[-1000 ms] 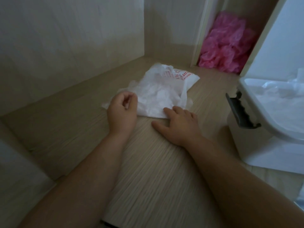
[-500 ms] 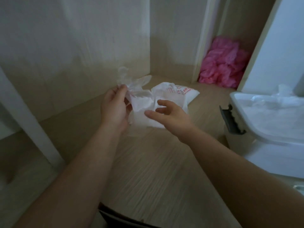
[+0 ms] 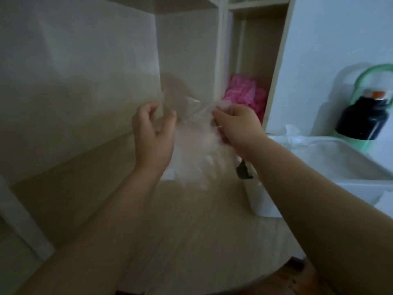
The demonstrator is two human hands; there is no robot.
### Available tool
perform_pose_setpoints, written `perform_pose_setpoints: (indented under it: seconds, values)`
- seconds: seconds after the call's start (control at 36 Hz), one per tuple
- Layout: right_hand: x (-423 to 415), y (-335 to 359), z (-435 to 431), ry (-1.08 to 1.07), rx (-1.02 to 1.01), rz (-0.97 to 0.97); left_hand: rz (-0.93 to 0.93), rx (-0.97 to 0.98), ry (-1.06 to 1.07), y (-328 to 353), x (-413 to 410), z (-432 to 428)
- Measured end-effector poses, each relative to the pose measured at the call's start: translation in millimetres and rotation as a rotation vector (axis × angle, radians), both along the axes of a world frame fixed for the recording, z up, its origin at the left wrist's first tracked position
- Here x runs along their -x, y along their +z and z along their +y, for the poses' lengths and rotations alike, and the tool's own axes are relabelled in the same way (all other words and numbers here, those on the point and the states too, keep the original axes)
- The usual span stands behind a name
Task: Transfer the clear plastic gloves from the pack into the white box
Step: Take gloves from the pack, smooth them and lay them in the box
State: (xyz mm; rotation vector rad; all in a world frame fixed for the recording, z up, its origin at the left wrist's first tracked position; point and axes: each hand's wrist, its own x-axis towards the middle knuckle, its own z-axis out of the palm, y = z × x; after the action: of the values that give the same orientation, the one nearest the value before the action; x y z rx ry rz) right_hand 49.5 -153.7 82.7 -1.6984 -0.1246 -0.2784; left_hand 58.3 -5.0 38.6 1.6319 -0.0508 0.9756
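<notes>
Above the tabletop (image 3: 187, 231), fingers of left hand (image 3: 152, 135) and right hand (image 3: 239, 126) pinch a clear glove (image 3: 191, 107). Bunch it, then lower it into the white box (image 3: 361, 184), right of the fingers.

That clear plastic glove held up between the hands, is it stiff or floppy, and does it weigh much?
Probably floppy: the clear glove crumples and sags between the left hand and right hand. Likely very light, since fingertip pinches hold it up. Possibly slippery, being thin glossy film.

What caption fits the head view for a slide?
The left hand and right hand hold a clear plastic glove beside the open white box.
</notes>
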Motion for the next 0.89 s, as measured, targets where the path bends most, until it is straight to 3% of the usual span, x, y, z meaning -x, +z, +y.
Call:
perform_pose_setpoints:
  seconds: [0.11,0.22,0.33,0.42,0.56,0.67,0.81,0.89]
  values:
    - [-3.9,12.0,-51.2,-0.091,0.13,0.084,-0.037,-0.352,-0.099,15.1,2.6,-31.6]
    - [-10.8,14.9,-105.3,-0.214,0.212,0.245,0.094,-0.711,-0.233,25.6,1.2,-64.9]
    - [-10.5,10.8,-152.8,-0.313,0.421,0.355,0.218,-0.936,-0.371,28.7,1.0,-102.0]
    - [-7.5,3.0,-181.4,-0.389,0.638,0.356,0.319,-1.056,-0.438,27.4,-0.7,-127.4]
    - [5.3,-5.7,-211.6,-0.508,1.02,0.313,0.279,-1.046,-0.514,30.1,3.0,-160.8]
    - [10.9,-9.7,-219.0,-0.536,1.085,0.284,0.347,-1.101,-0.549,34.2,4.2,-170.9]
    - [11.7,-10.8,-214.1,-0.591,0.999,0.268,0.635,-1.466,-0.606,33.6,-0.9,-182.3]
    - [15.9,-3.6,-213.8,-0.606,1.204,0.164,0.712,-1.593,-0.58,28.4,-10.1,-187.0]
